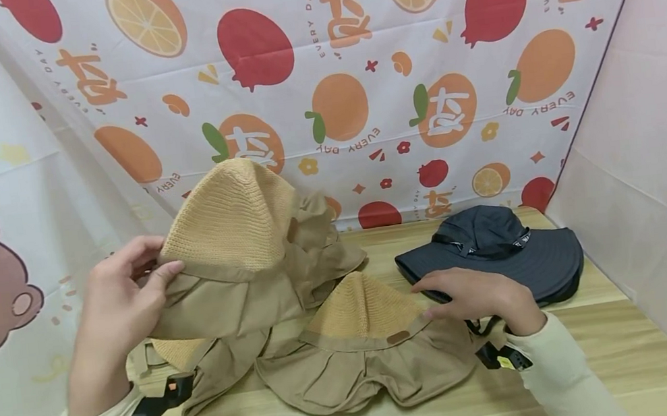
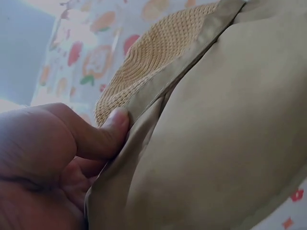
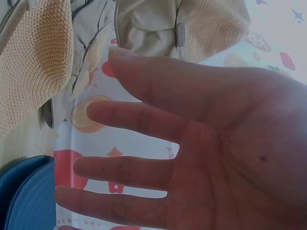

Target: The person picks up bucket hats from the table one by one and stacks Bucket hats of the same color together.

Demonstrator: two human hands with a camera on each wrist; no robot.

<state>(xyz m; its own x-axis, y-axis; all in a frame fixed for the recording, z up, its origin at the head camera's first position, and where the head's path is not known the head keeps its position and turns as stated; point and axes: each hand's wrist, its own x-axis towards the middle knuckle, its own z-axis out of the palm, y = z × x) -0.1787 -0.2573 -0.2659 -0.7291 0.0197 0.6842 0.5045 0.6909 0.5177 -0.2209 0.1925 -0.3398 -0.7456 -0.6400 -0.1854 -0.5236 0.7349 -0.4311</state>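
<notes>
My left hand point(image 1: 125, 291) pinches a sun hat point(image 1: 225, 226) at the band between its straw crown and khaki fabric brim. In the left wrist view the thumb point(image 2: 115, 127) presses on that band; the fingers behind the fabric are mostly hidden. The hat is held up, crown on top, brim hanging. A similar hat point(image 1: 362, 367) with a small brown label lies on the table in front. Over its right side is my right hand point(image 1: 477, 294); the right wrist view shows its fingers point(image 3: 139, 117) spread and nearly straight, holding nothing.
A dark wide-brimmed hat point(image 1: 482, 233) sits at the back right of the wooden table point(image 1: 623, 354). More khaki fabric point(image 1: 319, 250) shows behind the held hat, and another straw-and-khaki hat point(image 1: 234, 367) lies below it. Fruit-print cloth point(image 1: 383, 101) hangs behind; white cloth lines both sides.
</notes>
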